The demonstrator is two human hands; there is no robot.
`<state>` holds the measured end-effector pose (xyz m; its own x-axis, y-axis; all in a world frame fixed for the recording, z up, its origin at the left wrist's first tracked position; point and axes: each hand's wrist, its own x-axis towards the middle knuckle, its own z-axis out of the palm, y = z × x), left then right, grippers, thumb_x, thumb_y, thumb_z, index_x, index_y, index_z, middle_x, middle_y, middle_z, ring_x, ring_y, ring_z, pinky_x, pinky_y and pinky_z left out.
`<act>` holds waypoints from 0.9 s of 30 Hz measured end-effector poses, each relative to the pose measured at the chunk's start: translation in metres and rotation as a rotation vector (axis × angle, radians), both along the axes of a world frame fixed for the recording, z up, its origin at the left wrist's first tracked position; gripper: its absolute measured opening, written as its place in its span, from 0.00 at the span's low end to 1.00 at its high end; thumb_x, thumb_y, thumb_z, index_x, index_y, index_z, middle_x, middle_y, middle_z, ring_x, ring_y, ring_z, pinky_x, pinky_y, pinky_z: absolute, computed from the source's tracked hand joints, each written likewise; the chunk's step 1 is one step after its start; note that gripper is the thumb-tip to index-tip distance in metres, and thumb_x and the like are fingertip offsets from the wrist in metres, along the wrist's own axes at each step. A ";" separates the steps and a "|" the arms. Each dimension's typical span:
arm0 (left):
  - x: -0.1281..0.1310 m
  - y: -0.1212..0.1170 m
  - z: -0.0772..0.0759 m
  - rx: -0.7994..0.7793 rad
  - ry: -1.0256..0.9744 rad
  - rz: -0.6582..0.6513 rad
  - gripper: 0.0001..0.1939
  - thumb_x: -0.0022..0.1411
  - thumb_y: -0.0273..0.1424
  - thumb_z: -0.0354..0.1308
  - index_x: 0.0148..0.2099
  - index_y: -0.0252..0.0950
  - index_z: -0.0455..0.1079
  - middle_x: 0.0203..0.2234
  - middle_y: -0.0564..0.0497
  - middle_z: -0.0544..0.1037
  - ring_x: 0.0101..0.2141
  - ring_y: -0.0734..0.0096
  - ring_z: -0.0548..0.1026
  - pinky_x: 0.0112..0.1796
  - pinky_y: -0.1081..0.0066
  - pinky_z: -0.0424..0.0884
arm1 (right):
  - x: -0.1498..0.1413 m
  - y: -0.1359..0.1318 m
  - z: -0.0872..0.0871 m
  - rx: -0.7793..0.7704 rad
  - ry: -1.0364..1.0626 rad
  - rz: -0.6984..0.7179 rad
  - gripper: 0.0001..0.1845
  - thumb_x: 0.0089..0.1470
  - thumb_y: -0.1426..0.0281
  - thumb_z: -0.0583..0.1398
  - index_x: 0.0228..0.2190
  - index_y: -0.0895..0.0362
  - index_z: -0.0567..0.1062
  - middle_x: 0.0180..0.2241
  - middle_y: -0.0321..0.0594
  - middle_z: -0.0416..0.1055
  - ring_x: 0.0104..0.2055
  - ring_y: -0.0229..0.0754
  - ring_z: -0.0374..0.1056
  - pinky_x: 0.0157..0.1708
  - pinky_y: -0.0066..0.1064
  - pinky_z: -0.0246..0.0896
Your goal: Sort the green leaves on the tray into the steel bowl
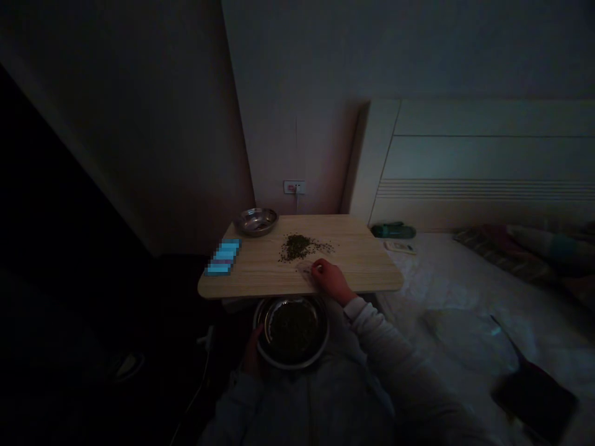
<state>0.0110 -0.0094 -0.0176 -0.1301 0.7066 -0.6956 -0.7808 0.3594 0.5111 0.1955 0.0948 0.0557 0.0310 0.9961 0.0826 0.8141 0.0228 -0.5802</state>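
Left hand (253,352) grasps a round, polished metal bowl (277,308) holding a dark, granular mass (294,328). Right hand (331,280), fingers curled, meets a thin translucent piece (304,269) on the wood-grained surface (367,275); grip cannot be told. Beyond: loose greenish grains (297,246), then a second metal bowl (257,222).

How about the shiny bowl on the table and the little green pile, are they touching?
Apart: the head view shows bare tabletop between the shiny bowl and the green pile.

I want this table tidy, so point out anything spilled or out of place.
Small greenish grains lie loose on the wooden table, with stragglers spread right of the main pile. That looks odd with a metal bowl standing nearby, though it may be deliberate.
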 end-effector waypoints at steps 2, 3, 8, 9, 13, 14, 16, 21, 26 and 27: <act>-0.001 0.000 -0.002 0.013 0.011 0.002 0.12 0.60 0.26 0.51 0.36 0.32 0.77 0.23 0.47 0.81 0.38 0.62 0.80 0.49 0.63 0.69 | 0.000 0.003 0.002 0.005 -0.009 0.022 0.10 0.56 0.68 0.56 0.37 0.58 0.75 0.32 0.42 0.77 0.32 0.40 0.69 0.29 0.27 0.54; -0.001 0.000 -0.003 0.027 0.013 -0.002 0.12 0.60 0.27 0.51 0.36 0.33 0.77 0.23 0.47 0.81 0.38 0.62 0.80 0.48 0.63 0.69 | 0.000 0.005 0.003 0.010 -0.013 0.032 0.11 0.56 0.69 0.55 0.37 0.58 0.75 0.32 0.43 0.77 0.32 0.40 0.69 0.29 0.27 0.54; -0.002 0.000 -0.006 0.036 0.025 -0.001 0.11 0.60 0.27 0.52 0.32 0.32 0.76 0.24 0.47 0.82 0.37 0.63 0.80 0.48 0.64 0.70 | 0.005 0.004 0.007 0.038 -0.003 0.042 0.13 0.58 0.67 0.53 0.39 0.59 0.74 0.28 0.41 0.76 0.29 0.38 0.69 0.28 0.27 0.54; -0.002 0.001 -0.006 0.037 0.025 0.001 0.11 0.60 0.27 0.51 0.33 0.32 0.76 0.24 0.47 0.82 0.37 0.63 0.80 0.48 0.64 0.70 | 0.005 0.003 0.008 0.045 0.003 0.040 0.13 0.58 0.67 0.52 0.40 0.59 0.74 0.27 0.40 0.76 0.29 0.38 0.69 0.28 0.27 0.54; -0.002 0.001 -0.004 0.024 0.028 -0.007 0.12 0.61 0.27 0.50 0.38 0.31 0.76 0.24 0.47 0.82 0.38 0.63 0.80 0.48 0.64 0.70 | -0.001 0.000 0.005 0.041 0.012 0.055 0.13 0.58 0.67 0.52 0.40 0.58 0.74 0.28 0.41 0.76 0.29 0.39 0.69 0.29 0.27 0.55; -0.002 0.001 -0.004 0.023 0.028 -0.011 0.13 0.61 0.27 0.50 0.39 0.31 0.76 0.24 0.47 0.82 0.38 0.62 0.80 0.48 0.63 0.70 | -0.003 0.000 0.003 0.036 0.009 0.058 0.13 0.58 0.67 0.52 0.39 0.58 0.74 0.29 0.41 0.76 0.30 0.39 0.69 0.29 0.27 0.55; -0.001 0.000 -0.002 0.022 0.024 -0.015 0.13 0.61 0.28 0.50 0.40 0.32 0.76 0.23 0.47 0.81 0.38 0.62 0.80 0.48 0.62 0.70 | -0.005 0.000 0.000 0.025 0.001 0.059 0.12 0.58 0.67 0.53 0.39 0.58 0.74 0.31 0.42 0.77 0.32 0.39 0.70 0.29 0.27 0.55; 0.001 -0.001 0.005 0.010 0.027 0.011 0.12 0.61 0.26 0.50 0.37 0.33 0.76 0.23 0.48 0.81 0.40 0.62 0.79 0.50 0.62 0.68 | -0.004 0.004 -0.002 0.022 -0.044 0.066 0.13 0.58 0.66 0.53 0.38 0.57 0.75 0.33 0.42 0.77 0.33 0.39 0.70 0.29 0.26 0.55; 0.000 0.000 0.002 0.030 0.020 0.001 0.14 0.61 0.26 0.49 0.38 0.34 0.77 0.25 0.48 0.82 0.43 0.61 0.78 0.50 0.62 0.68 | -0.001 0.008 0.003 0.003 -0.096 0.128 0.15 0.57 0.67 0.53 0.41 0.57 0.75 0.34 0.42 0.77 0.33 0.39 0.70 0.30 0.26 0.56; -0.001 0.000 0.000 0.030 0.026 0.009 0.14 0.61 0.26 0.49 0.38 0.34 0.77 0.25 0.47 0.82 0.43 0.61 0.78 0.50 0.62 0.68 | -0.001 0.008 0.004 -0.006 -0.104 0.146 0.15 0.57 0.67 0.53 0.41 0.57 0.75 0.35 0.42 0.77 0.34 0.40 0.70 0.31 0.26 0.56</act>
